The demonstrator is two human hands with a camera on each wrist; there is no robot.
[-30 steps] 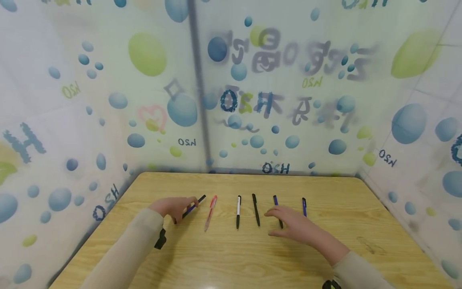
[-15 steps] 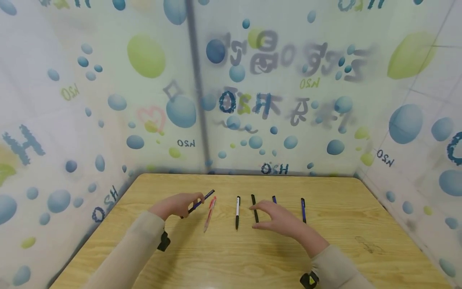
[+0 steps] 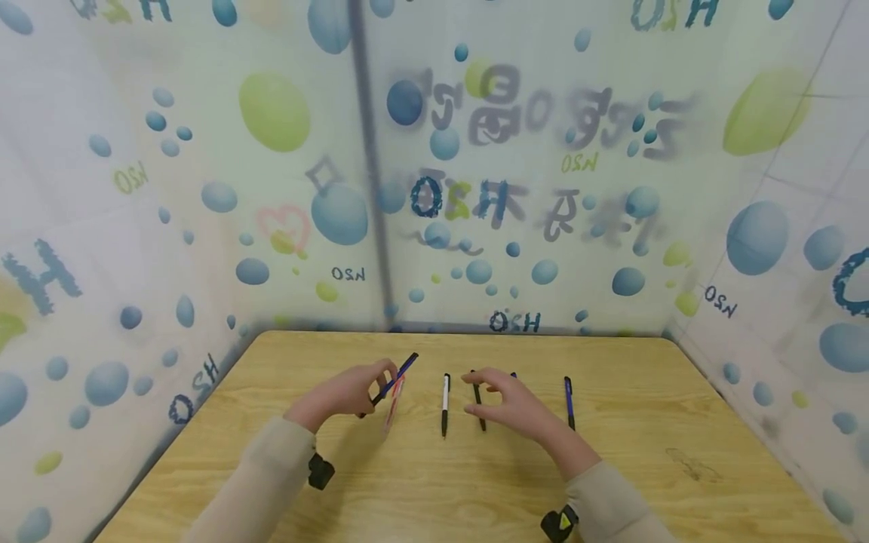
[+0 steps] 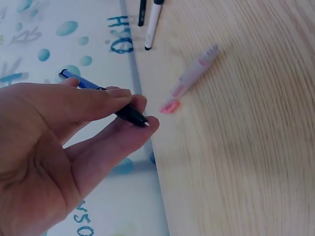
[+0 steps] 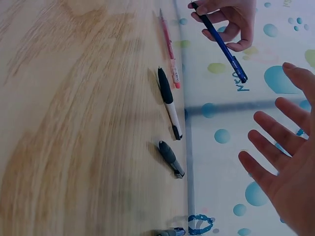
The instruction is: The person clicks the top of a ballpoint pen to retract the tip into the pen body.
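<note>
My left hand (image 3: 349, 391) pinches a blue pen with a black grip (image 5: 221, 46) between thumb and fingers, held at a slant above the table. In the left wrist view its metal tip lies close to a fingertip. A pink-red pen (image 4: 194, 73) lies below it and is partly overlapped in the head view. My right hand (image 3: 512, 407) hovers with fingers spread and holds nothing. In the head view it overlaps a black pen (image 3: 477, 394) and mostly hides another blue pen (image 3: 514, 375). Left of it lies a white pen with a black grip (image 3: 445, 400).
Farther right on the wooden table (image 3: 434, 490) lies one more blue pen (image 3: 569, 400). A curtain with printed bubbles (image 3: 339, 215) stands behind the table's back edge and along both sides.
My left hand has lifted the blue pen off the table and carried it rightward, over the red pen. My right hand has moved left, from the blue pen to over the black one.
</note>
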